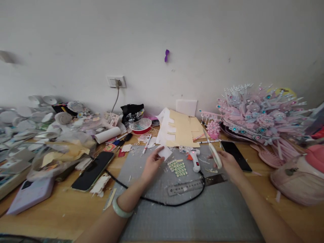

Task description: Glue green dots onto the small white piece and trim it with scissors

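Note:
Near the middle of the grey cutting mat, my left hand pinches the edge of a small white piece of paper. A pale bracelet circles that wrist. White-handled scissors, seen nearly edge-on with the blades pointing away from me, are gripped in my right hand. Between the hands lies a white hot glue gun with a glowing red light, its black cord curving across the mat. Beside it is a patch of small green-and-white pieces. A metal ruler lies closer to me.
Cream card sheets lean toward the wall. Phones lie left and right. Pink jewelled hair ornaments are heaped at right, near a pink bag. Plastic bags and white round parts crowd the left.

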The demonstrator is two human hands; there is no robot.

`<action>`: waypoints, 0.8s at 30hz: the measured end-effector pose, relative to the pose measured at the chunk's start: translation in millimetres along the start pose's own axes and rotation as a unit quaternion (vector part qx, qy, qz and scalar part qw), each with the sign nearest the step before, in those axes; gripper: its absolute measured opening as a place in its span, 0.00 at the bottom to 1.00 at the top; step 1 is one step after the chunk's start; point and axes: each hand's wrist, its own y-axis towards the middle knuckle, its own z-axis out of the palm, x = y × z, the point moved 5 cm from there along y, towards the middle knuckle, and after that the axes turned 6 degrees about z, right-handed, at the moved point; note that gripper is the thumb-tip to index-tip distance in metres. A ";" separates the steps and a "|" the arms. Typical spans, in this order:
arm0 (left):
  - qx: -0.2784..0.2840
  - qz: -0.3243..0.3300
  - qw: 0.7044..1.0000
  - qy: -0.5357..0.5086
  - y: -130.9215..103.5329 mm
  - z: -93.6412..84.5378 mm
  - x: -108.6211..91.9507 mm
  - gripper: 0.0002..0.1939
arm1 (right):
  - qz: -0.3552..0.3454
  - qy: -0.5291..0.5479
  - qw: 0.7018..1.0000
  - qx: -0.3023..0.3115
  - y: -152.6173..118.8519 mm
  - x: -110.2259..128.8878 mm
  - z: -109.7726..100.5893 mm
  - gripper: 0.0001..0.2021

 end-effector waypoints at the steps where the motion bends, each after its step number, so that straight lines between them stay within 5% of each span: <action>1: -0.002 0.003 1.000 -0.003 0.5 -0.1 0.7 0.27 | -0.005 0.099 0.994 0.038 -5.1 4.2 6.6 0.19; 5: -0.008 0.009 1.000 -0.016 1.4 -0.6 2.7 0.27 | 0.026 0.277 0.941 0.191 -32.0 15.3 40.4 0.21; 11: -0.013 0.035 0.998 -0.049 1.1 -2.6 2.5 0.27 | 0.096 0.201 0.884 0.410 -63.5 7.2 77.7 0.24; 24: 0.042 0.039 0.993 -0.102 -7.7 9.2 -4.7 0.30 | 0.132 0.094 0.885 0.437 -58.8 -15.4 94.7 0.18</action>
